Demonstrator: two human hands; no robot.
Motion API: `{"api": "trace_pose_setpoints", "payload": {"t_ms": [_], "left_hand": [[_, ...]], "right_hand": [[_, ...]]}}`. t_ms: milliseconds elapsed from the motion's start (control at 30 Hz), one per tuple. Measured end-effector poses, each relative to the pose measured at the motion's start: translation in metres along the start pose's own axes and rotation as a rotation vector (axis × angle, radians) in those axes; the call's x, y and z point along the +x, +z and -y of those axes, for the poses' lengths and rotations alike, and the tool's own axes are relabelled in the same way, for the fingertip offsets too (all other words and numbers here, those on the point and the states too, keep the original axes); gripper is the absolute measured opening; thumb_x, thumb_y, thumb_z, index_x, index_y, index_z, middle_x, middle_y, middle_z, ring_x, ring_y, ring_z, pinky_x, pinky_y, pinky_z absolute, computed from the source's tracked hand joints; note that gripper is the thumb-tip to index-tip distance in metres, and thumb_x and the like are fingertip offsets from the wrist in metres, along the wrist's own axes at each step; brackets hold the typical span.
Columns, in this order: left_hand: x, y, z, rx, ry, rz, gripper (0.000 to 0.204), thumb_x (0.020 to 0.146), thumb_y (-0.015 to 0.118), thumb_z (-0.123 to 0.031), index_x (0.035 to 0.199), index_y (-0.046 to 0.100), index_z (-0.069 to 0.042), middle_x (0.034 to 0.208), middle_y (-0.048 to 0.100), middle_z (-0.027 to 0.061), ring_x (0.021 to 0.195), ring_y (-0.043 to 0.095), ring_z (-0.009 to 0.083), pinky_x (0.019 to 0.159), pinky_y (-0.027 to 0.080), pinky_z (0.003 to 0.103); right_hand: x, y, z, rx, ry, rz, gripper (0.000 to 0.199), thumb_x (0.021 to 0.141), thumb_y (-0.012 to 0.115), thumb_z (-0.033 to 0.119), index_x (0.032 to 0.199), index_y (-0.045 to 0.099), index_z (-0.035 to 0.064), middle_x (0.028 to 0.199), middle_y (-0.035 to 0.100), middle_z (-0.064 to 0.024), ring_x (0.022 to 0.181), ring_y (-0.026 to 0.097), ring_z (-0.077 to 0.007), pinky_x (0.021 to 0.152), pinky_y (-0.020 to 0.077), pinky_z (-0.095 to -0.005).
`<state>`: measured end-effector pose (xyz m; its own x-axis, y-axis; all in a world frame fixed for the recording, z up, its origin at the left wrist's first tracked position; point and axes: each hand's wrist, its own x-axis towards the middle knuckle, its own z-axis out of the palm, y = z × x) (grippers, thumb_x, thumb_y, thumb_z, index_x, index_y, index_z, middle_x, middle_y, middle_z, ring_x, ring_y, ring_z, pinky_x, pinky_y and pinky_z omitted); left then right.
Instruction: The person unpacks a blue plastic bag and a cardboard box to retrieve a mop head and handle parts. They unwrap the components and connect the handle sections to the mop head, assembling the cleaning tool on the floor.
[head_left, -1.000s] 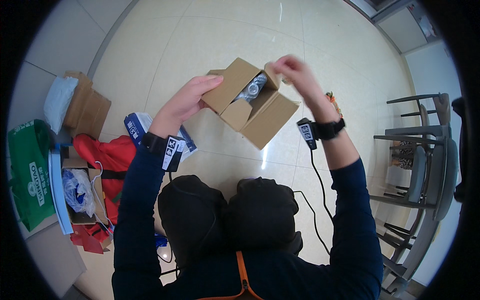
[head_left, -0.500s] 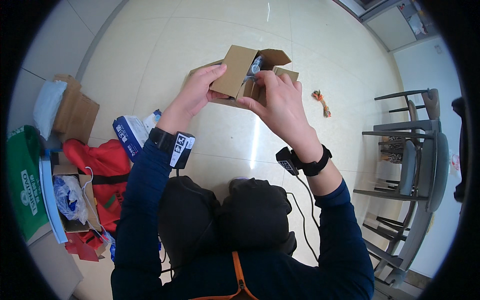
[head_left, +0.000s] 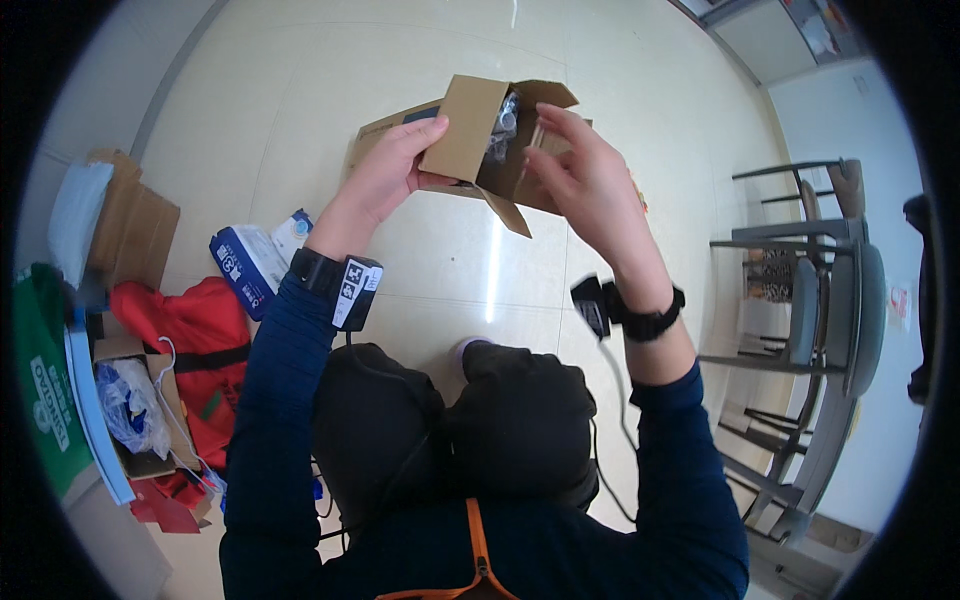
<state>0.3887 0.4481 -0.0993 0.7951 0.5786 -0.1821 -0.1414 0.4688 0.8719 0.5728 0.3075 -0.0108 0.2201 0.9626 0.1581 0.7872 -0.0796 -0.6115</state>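
Note:
A small brown cardboard box (head_left: 468, 130) with its flaps open is held up in front of me, above a pale tiled floor. My left hand (head_left: 385, 175) grips its left side by one flap. My right hand (head_left: 585, 170) is at the box's right edge, fingers spread against the open flap there. Inside the box lies something wrapped in clear plastic (head_left: 503, 125), only partly visible. Both wrists wear black bands with small devices. My dark knees fill the lower middle of the view.
On the floor to my left lie a blue and white packet (head_left: 243, 262), a red bag (head_left: 190, 335), flattened cardboard (head_left: 135, 230) and an open carton with plastic bags (head_left: 135, 410). Grey chairs (head_left: 810, 320) stand at the right.
The box has turned and moved a little to the right and up. My right hand has shifted from the top of the box to its right flap.

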Motion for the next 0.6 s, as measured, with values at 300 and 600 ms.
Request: {"api": "trace_pose_setpoints", "payload": {"t_ms": [300,600], "left_hand": [[-0.005,0.013,0.013,0.021,-0.053,0.076,0.042,0.103,0.048,-0.04,0.129,0.057,-0.009,0.111,0.066,0.0036,0.094,0.067,0.013,0.08,0.057,0.028],[-0.029,-0.051,0.081,-0.56,-0.465,-0.618,0.078,0.088,0.064,-0.057,0.146,0.04,-0.012,0.152,0.028,0.0125,0.139,0.031,0.0318,0.102,0.039,0.059]], "right_hand": [[0.015,0.01,-0.022,0.39,0.189,0.25,0.059,0.089,0.072,0.016,0.137,0.042,0.0006,0.119,0.065,-0.0194,0.108,0.065,-0.0265,0.088,0.0558,-0.0367],[0.045,0.053,0.005,-0.219,-0.118,0.048,0.043,0.087,0.072,0.014,0.123,0.051,0.0066,0.105,0.068,-0.0143,0.096,0.069,-0.0265,0.082,0.0573,-0.0354]]}}
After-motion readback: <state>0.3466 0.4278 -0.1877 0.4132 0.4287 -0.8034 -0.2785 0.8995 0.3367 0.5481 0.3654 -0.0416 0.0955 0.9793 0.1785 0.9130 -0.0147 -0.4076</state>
